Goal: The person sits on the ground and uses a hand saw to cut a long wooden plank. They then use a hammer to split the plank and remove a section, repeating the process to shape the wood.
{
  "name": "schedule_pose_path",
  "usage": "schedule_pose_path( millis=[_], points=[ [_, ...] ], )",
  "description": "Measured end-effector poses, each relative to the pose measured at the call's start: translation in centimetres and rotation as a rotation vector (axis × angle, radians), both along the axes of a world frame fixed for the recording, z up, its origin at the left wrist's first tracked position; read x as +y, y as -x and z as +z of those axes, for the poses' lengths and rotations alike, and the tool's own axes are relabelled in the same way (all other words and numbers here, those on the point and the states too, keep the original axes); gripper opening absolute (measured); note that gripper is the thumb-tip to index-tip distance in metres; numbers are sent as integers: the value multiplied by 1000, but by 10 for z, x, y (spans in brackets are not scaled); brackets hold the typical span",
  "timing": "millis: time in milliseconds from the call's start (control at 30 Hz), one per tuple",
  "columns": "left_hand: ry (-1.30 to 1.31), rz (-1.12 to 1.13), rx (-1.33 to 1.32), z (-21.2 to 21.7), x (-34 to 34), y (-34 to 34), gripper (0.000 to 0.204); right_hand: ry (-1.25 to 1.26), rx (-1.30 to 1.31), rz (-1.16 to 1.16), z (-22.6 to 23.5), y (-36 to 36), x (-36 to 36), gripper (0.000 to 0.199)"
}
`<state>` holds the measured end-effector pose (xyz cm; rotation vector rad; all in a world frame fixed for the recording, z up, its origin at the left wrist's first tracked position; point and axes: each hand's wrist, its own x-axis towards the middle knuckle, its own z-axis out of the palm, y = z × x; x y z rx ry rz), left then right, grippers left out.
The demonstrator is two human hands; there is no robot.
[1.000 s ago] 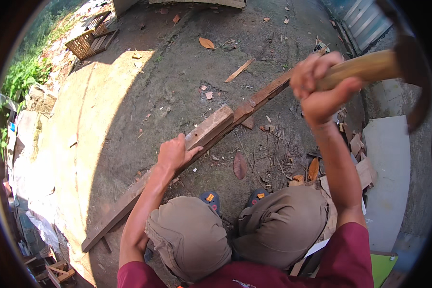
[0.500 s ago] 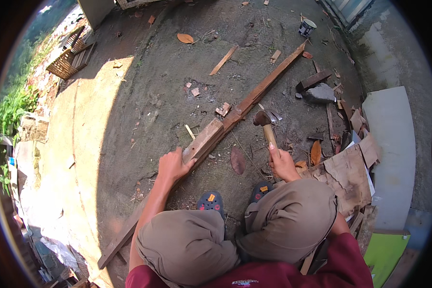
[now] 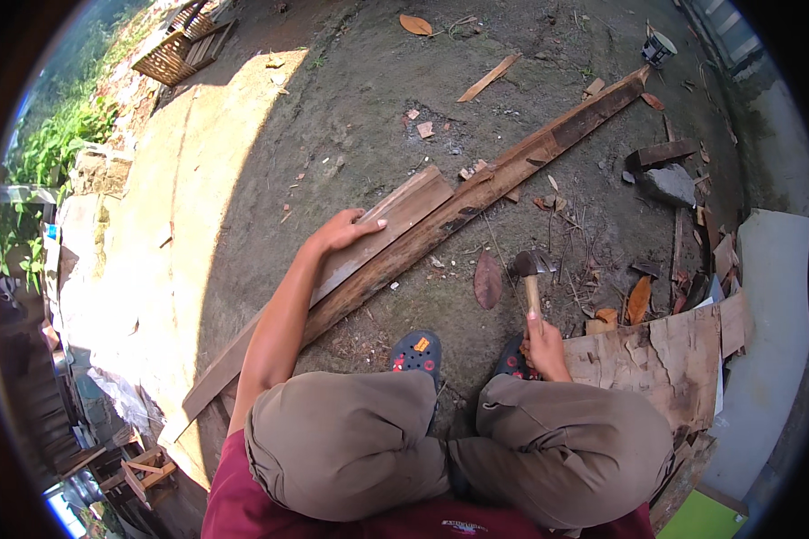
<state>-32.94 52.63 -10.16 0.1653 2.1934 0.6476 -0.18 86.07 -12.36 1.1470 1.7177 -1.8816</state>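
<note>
My left hand (image 3: 349, 231) is closed around the left edge of a brown wooden board (image 3: 409, 205), its thumb lying across the top. The board lies diagonally alongside a longer, rougher wooden beam (image 3: 503, 173) that stretches to the far right. In my right hand (image 3: 544, 349) is the wooden handle of a hammer, gripped low near my right knee. The dark metal hammer head (image 3: 532, 262) points away from me, above the ground and apart from both timbers. Part of the right hand's fingers is hidden.
A reddish leaf (image 3: 488, 279) lies between the beam and the hammer. Rightward are a grey stone (image 3: 670, 185), a dark block (image 3: 661, 154), peeling plywood (image 3: 661, 364) and a pale panel (image 3: 768, 332). A small bucket (image 3: 658, 47) stands far right; a slatted crate (image 3: 184, 49) far left.
The view has shifted. The board has turned to show a broader face and sits beside the beam, with my left hand still on it. My right hand has drawn the hammer back from the beam.
</note>
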Motion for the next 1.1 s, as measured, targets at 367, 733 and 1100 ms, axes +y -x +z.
schedule_pose_path(
  millis=[367, 733, 1100],
  points=[
    [43, 13, 281, -30, 0, -1, 89, -64, -35, 77, -21, 6, 13, 57],
    [50, 212, 294, -28, 7, -21, 78, -109, 1, 146, -25, 13, 16, 54],
    [-22, 88, 699, -46, -7, -73, 62, -2, -77, 54, -19, 18, -4, 52]
  ],
)
